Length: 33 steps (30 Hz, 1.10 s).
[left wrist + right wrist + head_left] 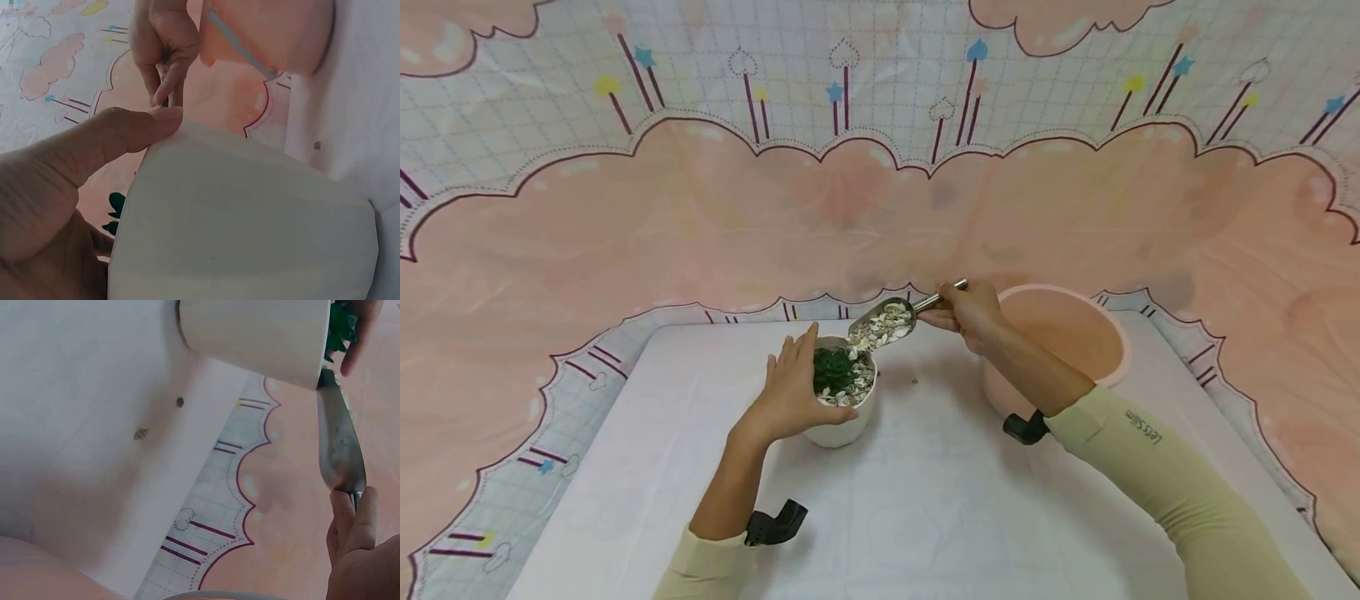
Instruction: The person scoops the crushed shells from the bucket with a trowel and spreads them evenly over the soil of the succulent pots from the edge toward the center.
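Observation:
A white pot (844, 429) stands on the white table, holding a dark green succulent (832, 369) and pale pebbles (859, 379). My left hand (790, 392) grips the pot around its rim, its thumb (134, 130) lying along the near edge in the left wrist view. My right hand (967, 315) holds a metal scoop (917, 307) by its handle. The scoop carries more pebbles (891, 321), and its tip is at the pot's far right rim, tilted down toward the plant. In the right wrist view, the scoop's underside (340, 447) shows beside the pot.
A pink bucket (1060, 333) stands right of the pot, under my right forearm; its grey handle (240, 44) shows in the left wrist view. Two small bits, one a striped fragment (140, 434), lie on the table (910, 500). A patterned cloth (850, 217) hangs behind.

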Available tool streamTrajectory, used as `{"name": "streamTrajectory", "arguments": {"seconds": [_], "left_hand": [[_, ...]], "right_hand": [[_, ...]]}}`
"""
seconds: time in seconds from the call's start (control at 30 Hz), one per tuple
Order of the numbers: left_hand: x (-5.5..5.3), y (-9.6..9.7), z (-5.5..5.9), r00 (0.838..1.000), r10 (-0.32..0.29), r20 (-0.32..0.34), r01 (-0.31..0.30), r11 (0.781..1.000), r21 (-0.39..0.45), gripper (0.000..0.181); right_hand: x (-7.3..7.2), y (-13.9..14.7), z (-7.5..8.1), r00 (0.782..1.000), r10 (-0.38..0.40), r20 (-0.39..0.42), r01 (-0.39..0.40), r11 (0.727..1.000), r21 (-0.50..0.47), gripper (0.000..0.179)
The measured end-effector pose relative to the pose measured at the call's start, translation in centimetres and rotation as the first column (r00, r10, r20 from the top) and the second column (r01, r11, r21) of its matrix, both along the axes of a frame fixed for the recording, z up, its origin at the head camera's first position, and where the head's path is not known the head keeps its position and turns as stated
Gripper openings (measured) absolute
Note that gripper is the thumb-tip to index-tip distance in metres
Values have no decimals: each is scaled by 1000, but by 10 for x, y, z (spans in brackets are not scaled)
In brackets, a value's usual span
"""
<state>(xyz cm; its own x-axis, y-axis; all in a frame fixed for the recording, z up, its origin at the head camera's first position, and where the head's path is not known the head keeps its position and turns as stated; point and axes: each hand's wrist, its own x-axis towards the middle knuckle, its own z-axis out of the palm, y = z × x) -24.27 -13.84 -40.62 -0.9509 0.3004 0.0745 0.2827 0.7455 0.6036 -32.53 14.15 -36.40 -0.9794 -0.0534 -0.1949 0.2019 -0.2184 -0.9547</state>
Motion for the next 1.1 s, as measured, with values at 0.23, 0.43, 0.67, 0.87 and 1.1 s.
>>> {"name": "streamTrajectory", "arguments": {"seconds": [0.23,0.43,0.67,0.87,1.1], "left_hand": [[15,18,-1,981,195,-20,-196,980,-28,136],[18,27,-5,964,258,-65,-260,965,-25,138],[12,18,-2,988,149,-28,-149,989,1,133],[13,17,2,990,138,7,-138,990,-23,131],[18,32,2,963,268,-26,-269,961,-69,144]], "right_hand": [[2,1,0,1000,-7,12,7,1000,-2,24],[2,1,1,1000,-18,14,18,1000,-2,25],[2,-1,1,1000,-23,-3,23,1000,-2,28],[3,-2,1,1000,-24,10,24,1000,1,26],[1,-1,0,1000,-22,13,22,1000,4,29]]}}
